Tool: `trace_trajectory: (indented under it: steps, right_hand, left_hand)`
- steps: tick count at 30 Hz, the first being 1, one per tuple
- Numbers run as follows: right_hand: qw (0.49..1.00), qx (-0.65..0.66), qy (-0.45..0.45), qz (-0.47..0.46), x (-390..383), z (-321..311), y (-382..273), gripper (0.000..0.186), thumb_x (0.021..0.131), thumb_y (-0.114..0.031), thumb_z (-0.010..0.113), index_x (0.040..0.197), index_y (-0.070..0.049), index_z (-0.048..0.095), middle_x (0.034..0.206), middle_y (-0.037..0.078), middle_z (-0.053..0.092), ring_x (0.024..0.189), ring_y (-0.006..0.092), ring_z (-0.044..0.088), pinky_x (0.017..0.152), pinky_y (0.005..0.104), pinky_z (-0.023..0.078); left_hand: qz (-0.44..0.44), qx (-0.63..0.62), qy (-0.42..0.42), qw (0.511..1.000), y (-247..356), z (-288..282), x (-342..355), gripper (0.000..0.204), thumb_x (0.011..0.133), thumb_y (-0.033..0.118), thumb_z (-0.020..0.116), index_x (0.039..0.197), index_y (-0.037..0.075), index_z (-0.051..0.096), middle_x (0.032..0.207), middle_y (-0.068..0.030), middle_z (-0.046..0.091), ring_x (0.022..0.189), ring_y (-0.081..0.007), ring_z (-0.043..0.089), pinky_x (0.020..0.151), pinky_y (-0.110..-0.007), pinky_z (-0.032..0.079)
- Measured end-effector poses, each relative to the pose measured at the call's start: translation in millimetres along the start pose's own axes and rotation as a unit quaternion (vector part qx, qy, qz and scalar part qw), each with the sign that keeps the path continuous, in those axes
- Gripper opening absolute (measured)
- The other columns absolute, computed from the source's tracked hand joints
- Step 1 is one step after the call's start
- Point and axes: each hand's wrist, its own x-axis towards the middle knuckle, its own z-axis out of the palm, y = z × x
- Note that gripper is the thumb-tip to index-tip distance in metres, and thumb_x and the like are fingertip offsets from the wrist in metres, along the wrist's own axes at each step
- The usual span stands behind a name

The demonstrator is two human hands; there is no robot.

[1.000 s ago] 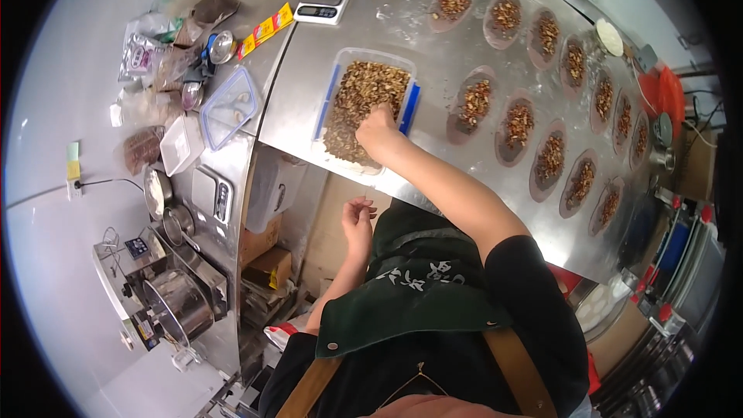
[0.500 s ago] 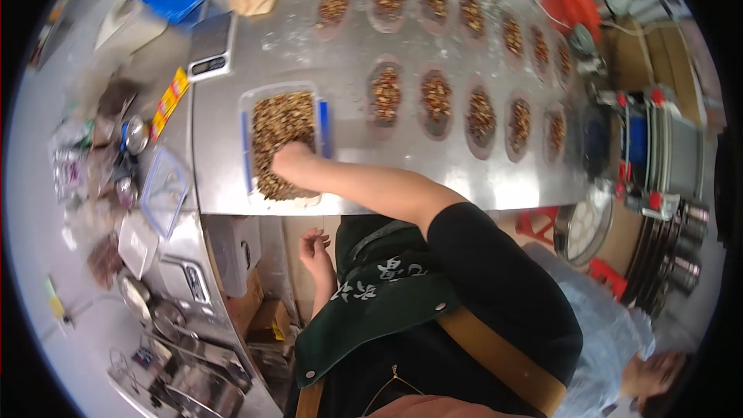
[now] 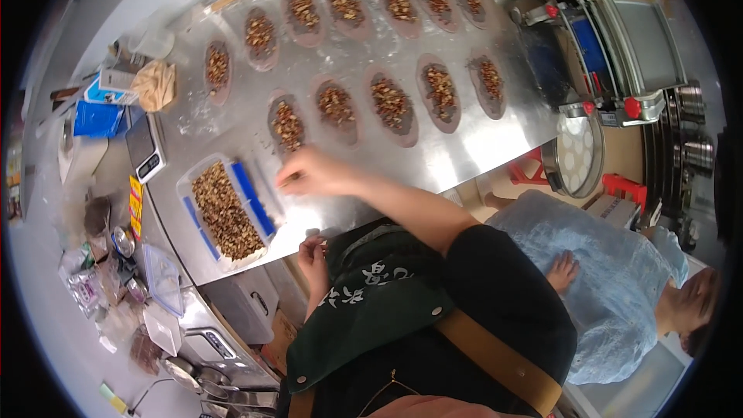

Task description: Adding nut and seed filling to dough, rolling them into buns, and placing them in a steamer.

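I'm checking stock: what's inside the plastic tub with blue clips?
The plastic tub holds brown chopped pieces, probably nuts. They cover the tub's floor, so anything underneath cannot be seen.

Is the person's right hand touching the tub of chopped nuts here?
Apart. The head view shows a strip of bare steel table between the right hand's fingertips and the tub's blue side clip.
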Motion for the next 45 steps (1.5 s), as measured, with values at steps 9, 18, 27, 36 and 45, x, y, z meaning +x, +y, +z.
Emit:
trace_trajectory:
  steps: [9, 18, 27, 36, 45]
  right_hand:
    - [0.855, -0.213, 0.395, 0.260, -229.3, -255.3, 31.9, 0.017, 0.071, 0.002, 0.066, 0.088, 0.002, 0.068, 0.077, 0.014, 0.066, 0.066, 0.0199, 0.064, 0.062, 0.0294, 0.050]
    - [0.809, -0.354, 0.389, 0.262, -247.7, -318.1, 63.8, 0.021, 0.070, -0.001, 0.070, 0.091, 0.000, 0.068, 0.090, 0.019, 0.063, 0.081, 0.0362, 0.061, 0.076, 0.0386, 0.048]
    - [0.831, -0.349, 0.369, 0.227, -244.9, -329.8, 79.4, 0.030, 0.069, -0.001, 0.070, 0.099, 0.002, 0.064, 0.093, 0.018, 0.062, 0.082, 0.0350, 0.061, 0.075, 0.0373, 0.049]
    - [0.859, -0.105, 0.401, 0.299, -235.7, -355.8, 80.2, 0.028, 0.070, 0.001, 0.070, 0.098, 0.000, 0.065, 0.097, 0.016, 0.063, 0.084, 0.0283, 0.063, 0.075, 0.0339, 0.050]
    - [0.887, -0.277, 0.260, 0.261, -211.4, -388.2, 95.2, 0.025, 0.070, -0.001, 0.069, 0.096, -0.001, 0.067, 0.095, 0.017, 0.062, 0.089, 0.0308, 0.061, 0.079, 0.0343, 0.048]
  left_hand:
    - [0.032, 0.131, -0.135, 0.982, 20.6, 110.6, 14.0, 0.018, 0.090, -0.001, 0.045, 0.104, 0.000, 0.055, 0.095, -0.0077, 0.061, 0.080, -0.0142, 0.058, 0.073, -0.026, 0.048]
    - [0.075, 0.150, -0.186, 0.968, 36.8, 239.5, 16.7, 0.016, 0.088, -0.004, 0.047, 0.101, 0.000, 0.056, 0.093, -0.0075, 0.062, 0.079, -0.0138, 0.060, 0.073, -0.026, 0.049]
    - [0.090, 0.170, -0.156, 0.969, 25.7, 264.4, 11.3, 0.015, 0.087, -0.004, 0.048, 0.100, 0.000, 0.057, 0.090, -0.0076, 0.062, 0.076, -0.0144, 0.062, 0.071, -0.025, 0.050]
    - [0.197, 0.210, -0.211, 0.934, 40.8, 359.6, 45.6, 0.018, 0.090, 0.000, 0.050, 0.108, 0.000, 0.056, 0.096, -0.0077, 0.059, 0.081, -0.0147, 0.061, 0.073, -0.027, 0.050]
    - [0.256, 0.202, -0.166, 0.931, 73.4, 492.5, 108.8, 0.033, 0.081, -0.004, 0.052, 0.114, 0.000, 0.054, 0.104, -0.0165, 0.054, 0.085, -0.0298, 0.059, 0.076, -0.036, 0.049]
